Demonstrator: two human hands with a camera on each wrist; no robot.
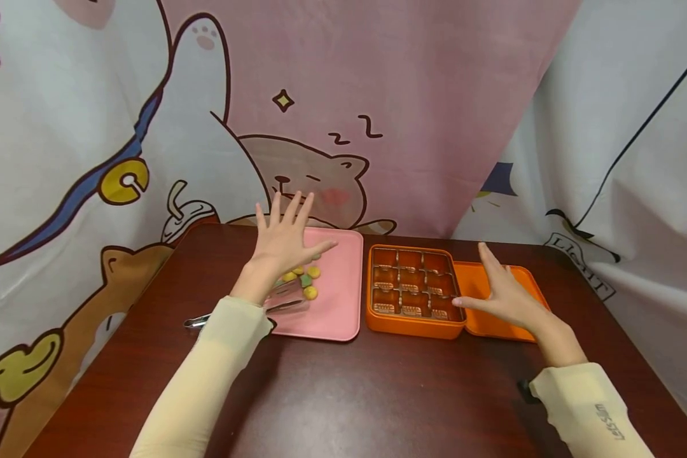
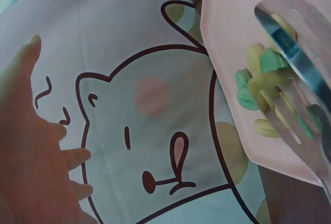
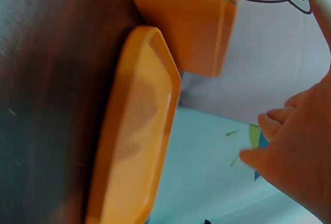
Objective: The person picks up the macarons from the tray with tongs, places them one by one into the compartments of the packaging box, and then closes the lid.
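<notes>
Tongs (image 2: 300,57) — below the left grip (image 1: 282,243)

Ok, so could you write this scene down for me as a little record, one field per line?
Left hand: raised, fingers spread, holding nothing
Right hand: raised, thumb and fingers apart, holding nothing
Tray: pink, left of the box
On the tray: small yellow and green pieces
Tongs: metal, reaching over the tray's left edge
Box: orange, open, nine compartments
Lid: orange, flat, right of the box
Table: dark reddish brown
Backdrop: cartoon-printed cloth
</notes>
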